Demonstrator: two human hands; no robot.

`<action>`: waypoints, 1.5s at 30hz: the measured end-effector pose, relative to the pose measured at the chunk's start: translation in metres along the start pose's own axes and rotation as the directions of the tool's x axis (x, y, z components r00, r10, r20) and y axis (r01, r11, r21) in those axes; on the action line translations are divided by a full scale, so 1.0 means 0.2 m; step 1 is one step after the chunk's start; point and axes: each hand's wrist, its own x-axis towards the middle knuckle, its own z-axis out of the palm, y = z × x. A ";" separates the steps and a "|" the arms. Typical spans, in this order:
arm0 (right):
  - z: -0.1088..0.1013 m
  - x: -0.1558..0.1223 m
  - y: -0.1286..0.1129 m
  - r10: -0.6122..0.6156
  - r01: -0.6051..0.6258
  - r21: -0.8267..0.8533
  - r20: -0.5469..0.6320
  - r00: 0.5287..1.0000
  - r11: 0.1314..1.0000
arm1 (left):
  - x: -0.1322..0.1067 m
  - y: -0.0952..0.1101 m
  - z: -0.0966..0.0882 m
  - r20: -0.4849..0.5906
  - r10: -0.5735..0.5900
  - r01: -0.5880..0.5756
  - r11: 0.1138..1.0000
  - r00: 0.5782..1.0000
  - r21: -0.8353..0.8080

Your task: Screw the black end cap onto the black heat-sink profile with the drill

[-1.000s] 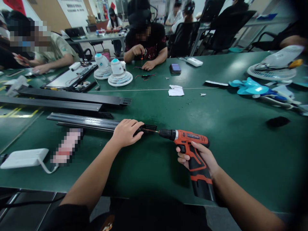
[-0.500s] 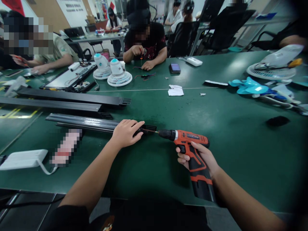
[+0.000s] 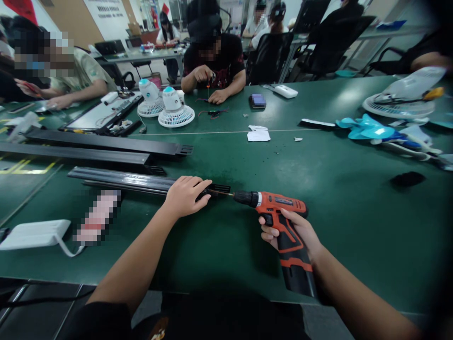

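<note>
My left hand [image 3: 186, 194] is closed over the right end of a long black metal rail [image 3: 123, 180] that lies on the green table [image 3: 247, 236]. My right hand [image 3: 295, 231] grips the handle of an orange and black cordless drill [image 3: 279, 222]. The drill lies level, pointing left. Its thin bit [image 3: 222, 192] meets the rail's end just past my left fingertips.
Two more black rails [image 3: 99, 146] lie behind the held one. A white power adapter [image 3: 33, 233] sits near the left front edge. Two small white fans [image 3: 166, 106], paper scraps [image 3: 259, 134], turquoise fan blades [image 3: 368, 128] and a black lump [image 3: 408, 178] are on the table. People work across the table.
</note>
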 end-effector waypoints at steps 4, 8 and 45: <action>0.02 0.00 0.00 -0.005 0.005 -0.002 -0.013 1.000 1.000 | 0.00 0.00 0.00 -0.006 -0.003 0.003 1.000 1.000 -0.007; 0.02 0.00 0.00 -0.007 0.007 -0.008 -0.011 1.000 1.000 | 0.00 0.00 0.00 0.004 -0.007 0.007 1.000 1.000 -0.010; 0.03 0.00 0.00 -0.003 0.003 -0.010 -0.016 1.000 1.000 | 0.00 -0.01 -0.01 0.019 -0.005 0.006 0.999 1.000 -0.034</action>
